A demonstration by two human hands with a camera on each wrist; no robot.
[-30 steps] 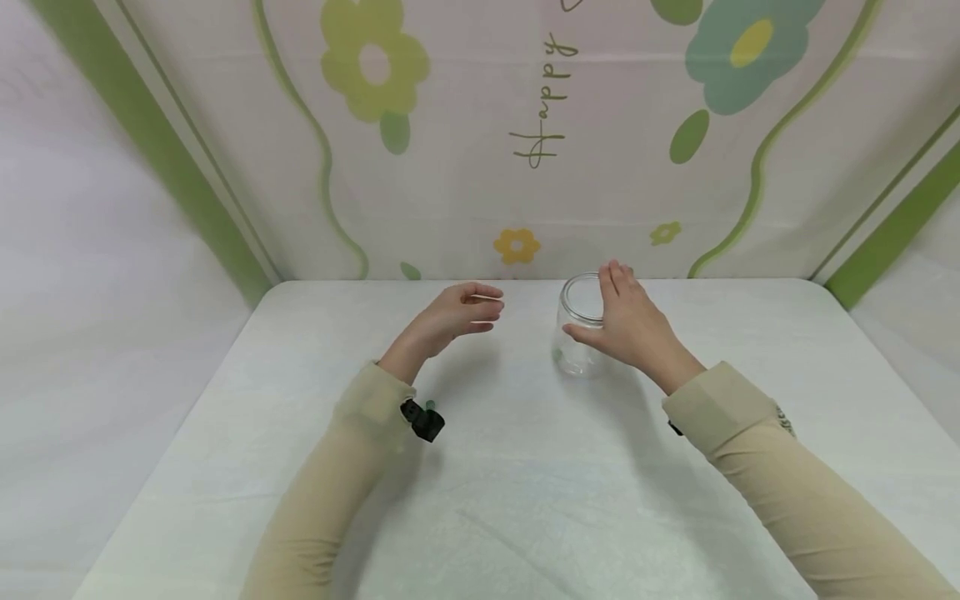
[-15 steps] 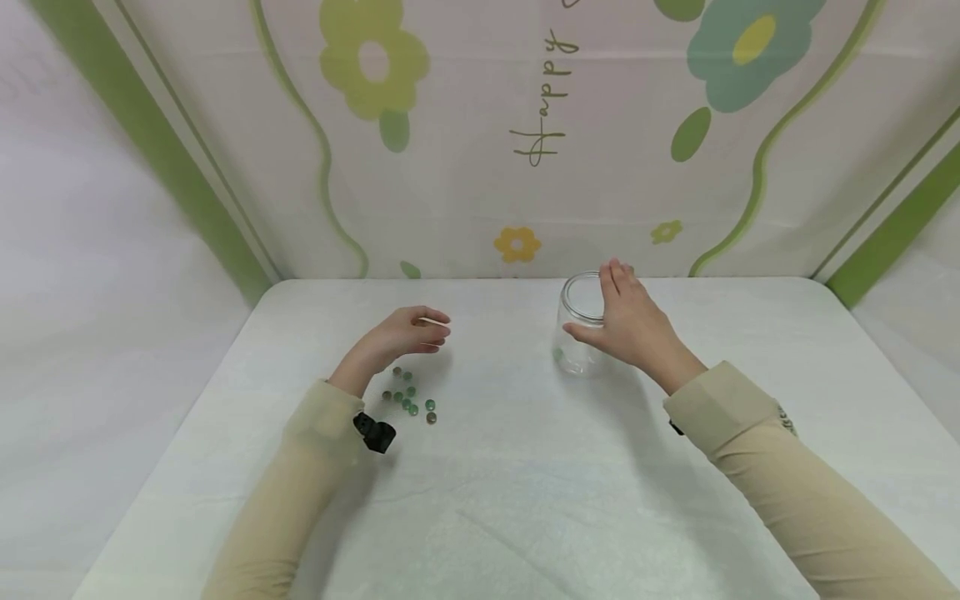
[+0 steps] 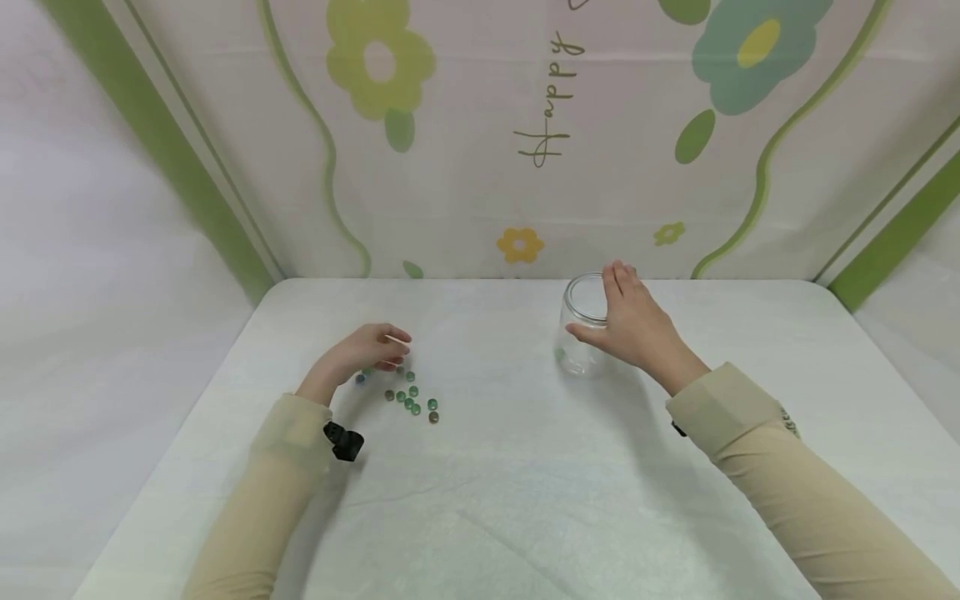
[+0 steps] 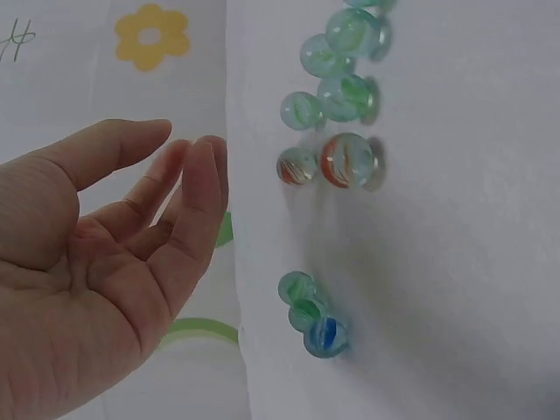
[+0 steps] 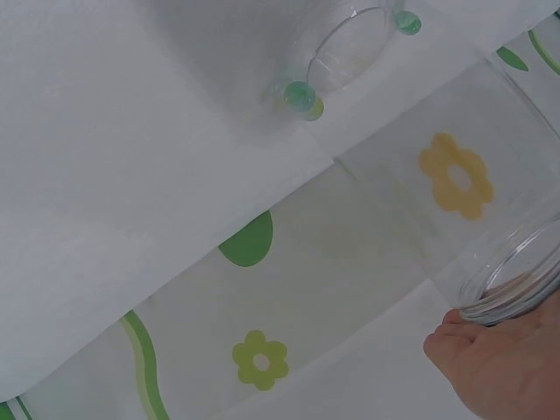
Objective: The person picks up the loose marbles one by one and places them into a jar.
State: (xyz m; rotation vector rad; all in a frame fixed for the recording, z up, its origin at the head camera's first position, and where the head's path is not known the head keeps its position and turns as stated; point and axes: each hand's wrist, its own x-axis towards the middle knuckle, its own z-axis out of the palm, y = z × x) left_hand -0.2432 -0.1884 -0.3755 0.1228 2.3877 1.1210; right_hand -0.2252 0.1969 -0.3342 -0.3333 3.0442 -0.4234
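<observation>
My left hand (image 3: 366, 350) hovers over the table at left, fingers loosely bent and nothing between them; the left wrist view shows its bare palm. Under and beside it lie several glass marbles, among them a green marble (image 4: 353, 33), an orange-swirled marble (image 4: 347, 161) and a blue marble (image 4: 325, 337). An upright clear glass jar (image 3: 572, 343) without a lid stands at the back, right of centre. My right hand (image 3: 639, 332) grips it near the rim, thumb in front and fingers on the far side. Green marbles (image 5: 299, 96) lie at the jar's bottom.
A white cloth covers the table (image 3: 525, 500). Just behind the jar rises a backdrop (image 3: 450, 192) printed with flowers and leaves. White side curtains (image 3: 112, 292) hang at left and right.
My left hand has moved left and a little toward me, away from the jar. Marbles it and the forearm covered now show on the table. The right hand and jar stay put.
</observation>
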